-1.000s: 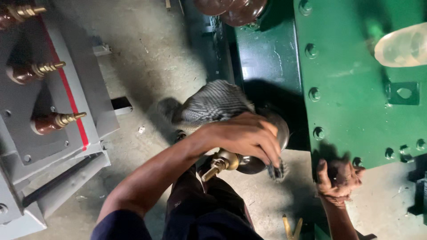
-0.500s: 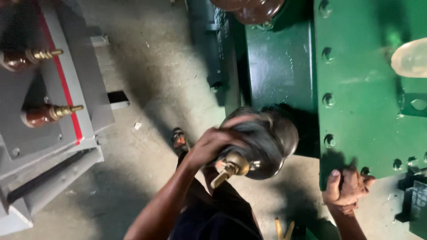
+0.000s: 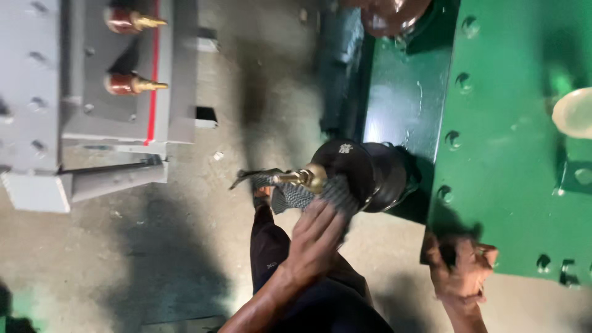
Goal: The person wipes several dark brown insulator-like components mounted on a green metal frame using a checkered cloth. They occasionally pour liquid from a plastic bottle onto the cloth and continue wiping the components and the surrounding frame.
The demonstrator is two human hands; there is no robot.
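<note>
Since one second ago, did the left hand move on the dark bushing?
Yes. The left hand slid from above the dark bushing to below it, pressing the checked cloth there, beside the green tank.

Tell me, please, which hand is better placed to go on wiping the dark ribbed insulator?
The left hand: it presses the grey checked cloth against the dark ribbed insulator. The right hand grips the green metal cover's edge.

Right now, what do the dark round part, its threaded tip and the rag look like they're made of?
Dark round part: glossy, probably glazed ceramic, judging by its shine.
Threaded tip: yellow metal, likely brass.
Rag: woven checked cloth, limp under the left hand.
</note>
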